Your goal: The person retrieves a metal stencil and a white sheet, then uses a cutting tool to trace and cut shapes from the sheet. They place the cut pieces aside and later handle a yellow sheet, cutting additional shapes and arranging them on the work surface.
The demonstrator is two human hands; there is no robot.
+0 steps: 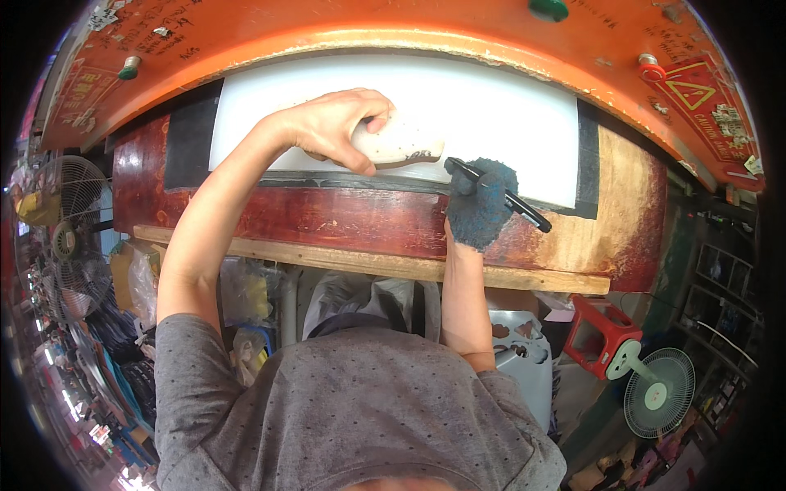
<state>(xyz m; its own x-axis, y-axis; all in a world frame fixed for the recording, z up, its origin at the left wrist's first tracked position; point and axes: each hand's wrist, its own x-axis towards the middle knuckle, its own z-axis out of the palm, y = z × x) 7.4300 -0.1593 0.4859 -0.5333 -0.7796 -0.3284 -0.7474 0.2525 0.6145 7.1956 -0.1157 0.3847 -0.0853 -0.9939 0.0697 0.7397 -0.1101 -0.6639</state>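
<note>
My left hand [340,127] is bare and curved round an off-white, rounded form [397,143] with small dark specks. The thumb lies along its near side and the fingers reach over the top. Dark handwritten marks show on the form's right end; what it is exactly, I cannot tell. My right hand [481,204], in a dark blue-grey knitted glove, grips a black marker pen [528,211]. One end of the pen points up-left toward the marked end of the form, a little apart from it. Beneath lies a white board [508,106].
An orange machine front [393,20] rises behind the board, with a red button [652,68] at right and green knobs. A worn wooden table [344,214] carries the board. One fan [70,204] stands left, another [657,393] right, near a red stool [600,335].
</note>
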